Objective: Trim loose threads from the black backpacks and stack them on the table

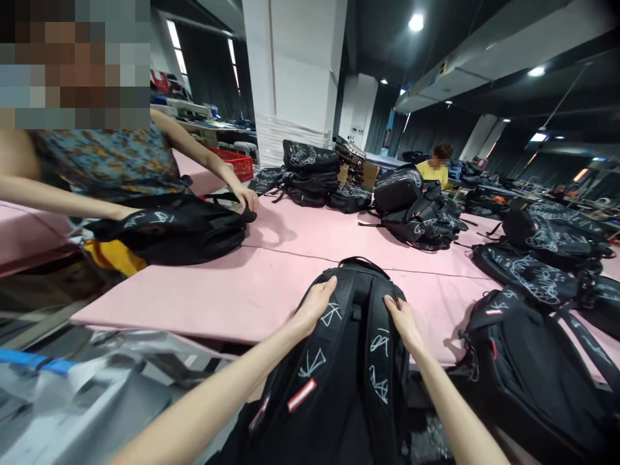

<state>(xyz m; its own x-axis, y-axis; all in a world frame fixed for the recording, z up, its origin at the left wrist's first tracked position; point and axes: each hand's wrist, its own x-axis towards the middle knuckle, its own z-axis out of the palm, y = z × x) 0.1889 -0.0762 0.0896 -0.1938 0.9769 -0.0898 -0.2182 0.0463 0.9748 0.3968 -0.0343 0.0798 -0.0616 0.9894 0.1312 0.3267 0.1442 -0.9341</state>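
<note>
A black backpack (351, 361) with white scribble prints lies straps-up in front of me, its top handle reaching over the edge of the pink table (271, 278). My left hand (316, 303) lies flat on the left shoulder strap, fingers stretched toward the handle. My right hand (402, 320) rests on the right strap, fingers extended and pressing down. Neither hand grips anything.
A co-worker on the left handles another black backpack (179, 229) with both hands. Stacks of backpacks (314, 174) stand at the far side, with more backpacks (533, 361) heaped on the right. A seated person in yellow (436, 169) is at the back. Grey plastic sheeting (97, 387) lies lower left.
</note>
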